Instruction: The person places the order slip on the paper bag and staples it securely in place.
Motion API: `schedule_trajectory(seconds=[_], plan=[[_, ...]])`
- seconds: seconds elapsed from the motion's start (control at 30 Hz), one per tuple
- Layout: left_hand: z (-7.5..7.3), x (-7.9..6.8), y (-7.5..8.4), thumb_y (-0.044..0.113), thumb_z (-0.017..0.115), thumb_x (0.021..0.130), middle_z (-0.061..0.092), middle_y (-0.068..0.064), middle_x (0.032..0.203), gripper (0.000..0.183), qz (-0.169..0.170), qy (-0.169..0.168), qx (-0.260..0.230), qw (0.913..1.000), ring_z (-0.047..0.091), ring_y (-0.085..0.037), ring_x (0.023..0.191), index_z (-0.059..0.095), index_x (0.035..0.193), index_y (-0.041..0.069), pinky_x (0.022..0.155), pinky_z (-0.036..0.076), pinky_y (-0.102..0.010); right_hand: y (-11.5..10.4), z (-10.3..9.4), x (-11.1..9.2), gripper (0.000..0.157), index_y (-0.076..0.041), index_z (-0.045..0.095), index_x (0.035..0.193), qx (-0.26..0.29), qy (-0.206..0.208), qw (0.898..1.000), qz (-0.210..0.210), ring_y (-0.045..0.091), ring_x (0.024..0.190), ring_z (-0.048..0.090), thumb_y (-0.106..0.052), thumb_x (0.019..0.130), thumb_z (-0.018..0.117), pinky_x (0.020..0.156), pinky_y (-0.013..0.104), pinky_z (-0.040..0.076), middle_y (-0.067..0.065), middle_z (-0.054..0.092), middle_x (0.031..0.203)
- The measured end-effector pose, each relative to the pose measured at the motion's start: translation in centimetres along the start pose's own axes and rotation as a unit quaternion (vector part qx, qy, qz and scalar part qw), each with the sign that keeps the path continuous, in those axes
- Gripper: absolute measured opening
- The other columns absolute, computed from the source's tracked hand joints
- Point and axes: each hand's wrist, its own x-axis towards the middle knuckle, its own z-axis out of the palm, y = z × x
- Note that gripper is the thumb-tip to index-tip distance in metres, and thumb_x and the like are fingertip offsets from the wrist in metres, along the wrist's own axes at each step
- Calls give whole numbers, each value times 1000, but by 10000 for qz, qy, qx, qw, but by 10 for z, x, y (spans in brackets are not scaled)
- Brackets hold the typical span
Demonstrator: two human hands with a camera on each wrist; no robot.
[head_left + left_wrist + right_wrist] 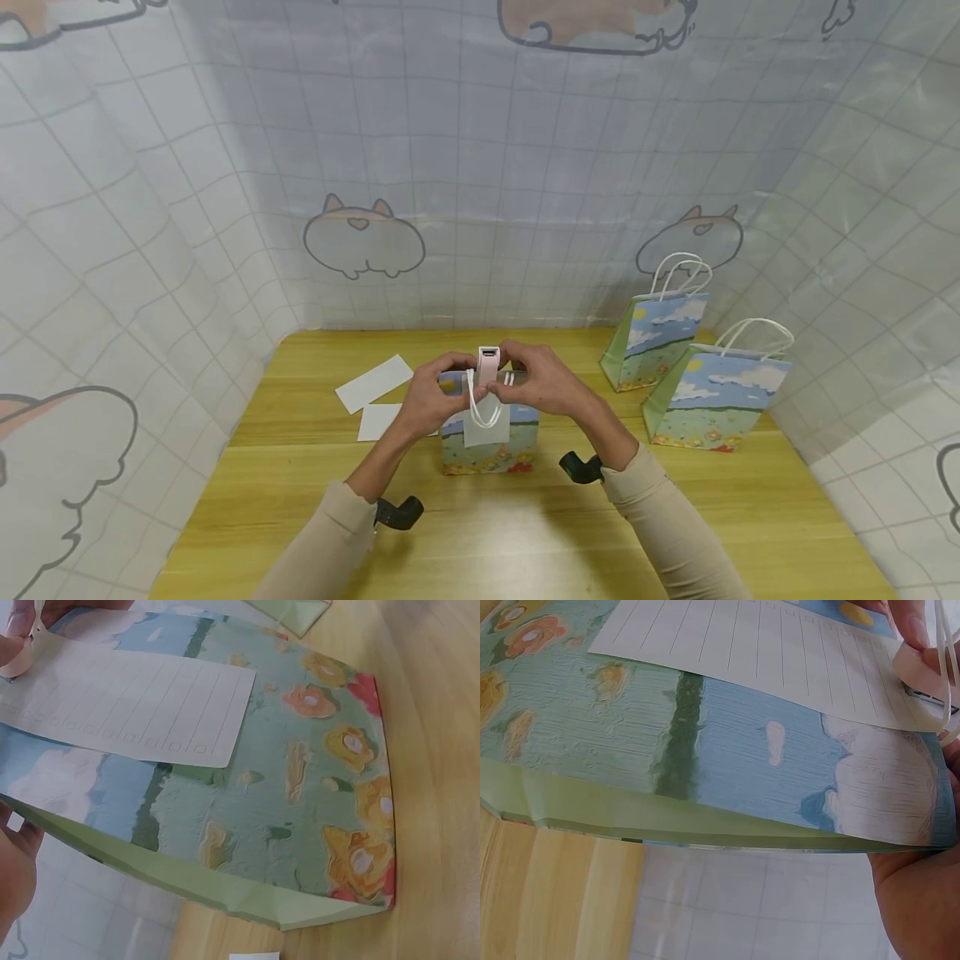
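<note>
A small pink stapler (488, 365) stands at the top edge of an upright paper gift bag (487, 462) with a painted sky and flowers. My left hand (437, 393) and right hand (542, 379) grip the stapler from either side, thumbs meeting low on its front. Against the bag's front lies a white lined card (757, 660), its upper end under the stapler. White cord handles (486, 415) loop down over the card. In the left wrist view, the card (135, 705) covers part of the painted clouds. Some fingers are hidden behind the bag.
Two similar gift bags, a rear one (660, 337) and a front one (716, 400), stand at the right of the wooden table (480, 533). Two white cards, one tilted (373, 383) and one partly hidden (378, 422), lie at the left. A patterned curtain (510, 183) surrounds the table.
</note>
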Motion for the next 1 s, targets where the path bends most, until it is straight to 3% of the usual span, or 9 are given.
schedule_trajectory(seconds=[0.1,0.23,0.5,0.77,1.0], plan=[[-2,-1,9,7,78,87,68,-14,120,37,110,24,-30,9999,62,-30,114,67,122,3,99,46,-54,0,0,0,21,-22,63,108,-10,12,10000,-68,13,65,52,-31,92,73,60,29,46,-6,65,93],[-2,-1,7,5,79,85,69,-14,118,37,282,128,1,9995,63,-29,111,68,120,2,96,48,-54,0,1,1,20,-22,63,108,-86,35,9998,-201,12,65,53,-31,93,73,59,28,46,-7,65,91],[3,3,-25,6,84,81,71,-8,116,38,376,316,43,9988,65,-24,110,72,117,9,95,50,-49,-1,0,1,19,-22,62,104,-139,85,9991,-403,10,62,51,-30,92,74,58,27,45,-8,63,83],[2,2,-33,16,85,83,72,-1,113,34,465,308,-226,9982,66,-20,108,76,116,15,93,51,-53,-2,0,1,18,-20,63,107,-103,-60,9990,-433,9,59,49,-33,96,70,57,26,44,-9,66,89],[1,2,-34,19,85,83,72,3,113,35,448,282,-222,9984,66,-18,109,76,116,18,94,49,-56,-2,-1,2,18,-19,64,108,25,-172,9992,-355,10,64,55,-30,96,70,60,28,48,-9,66,92]])
